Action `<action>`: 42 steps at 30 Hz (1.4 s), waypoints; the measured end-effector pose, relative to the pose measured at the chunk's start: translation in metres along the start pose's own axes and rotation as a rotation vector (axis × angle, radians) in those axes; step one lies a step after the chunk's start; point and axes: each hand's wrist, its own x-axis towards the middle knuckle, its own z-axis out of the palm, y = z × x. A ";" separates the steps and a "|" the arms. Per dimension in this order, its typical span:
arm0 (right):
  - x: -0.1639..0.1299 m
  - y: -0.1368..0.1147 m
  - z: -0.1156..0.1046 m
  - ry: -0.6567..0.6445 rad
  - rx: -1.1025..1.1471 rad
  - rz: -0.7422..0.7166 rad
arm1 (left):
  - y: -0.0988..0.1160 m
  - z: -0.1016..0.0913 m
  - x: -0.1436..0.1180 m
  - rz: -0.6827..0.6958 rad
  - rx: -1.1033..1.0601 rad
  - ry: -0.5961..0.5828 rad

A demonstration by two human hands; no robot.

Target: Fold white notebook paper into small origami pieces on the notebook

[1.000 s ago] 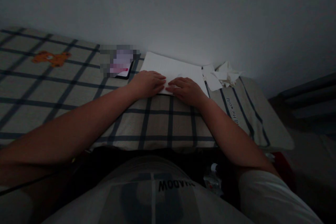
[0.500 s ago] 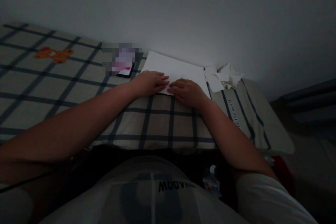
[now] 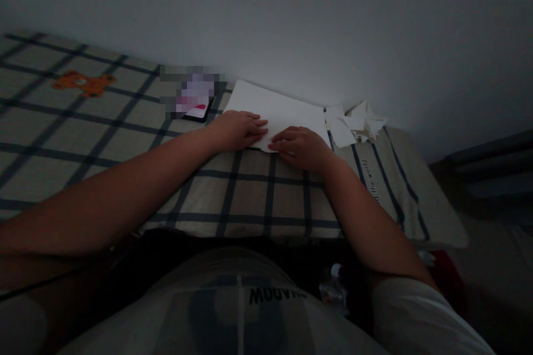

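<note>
1. The white paper [image 3: 278, 104] lies flat on the table [image 3: 443, 222], close to the wall [image 3: 266, 16]. I cannot tell if it is one sheet or many.
2. The person's left hand [image 3: 240, 130] rests on the left part of the paper, palm down. It is open, with its fingers out long and pointing to the right.
3. The right hand [image 3: 303, 147] is at the near edge of the paper, toward its right side. Its fingers are a bit bent and point at the left hand. I cannot tell if they pinch the edge or just lie on it. The two hands are near each other, with a small gap between the fingertips.
4. Just left of the paper is a phone [image 3: 199, 113]. Blurry blocks hide most of it, but a pink patch shows.
5. Far to the left of the paper is a flat orange bear shape [image 3: 84, 84].
6. Right beside the paper, on its right, torn white bits [image 3: 353, 123] sit in a messy heap.
7. A cloth [image 3: 250, 191] with dark blue lines goes under the paper. Some printed words [image 3: 370, 180] are on it, to the right of the paper and nearer the person.
8. Lower than the paper, past the table's near edge, I see a clear bottle [image 3: 334, 290] with a white cap.
</note>
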 end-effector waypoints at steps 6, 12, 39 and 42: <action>-0.003 0.004 0.005 0.087 0.044 0.015 | 0.001 0.001 -0.001 0.030 0.024 0.032; -0.005 0.010 0.006 0.149 -0.034 0.088 | 0.008 -0.004 -0.003 0.026 0.020 0.041; -0.008 0.008 -0.007 0.000 0.121 0.083 | -0.002 -0.002 -0.001 0.065 0.093 0.043; -0.006 0.007 0.000 0.075 0.112 0.055 | -0.004 -0.001 -0.003 0.085 0.114 0.064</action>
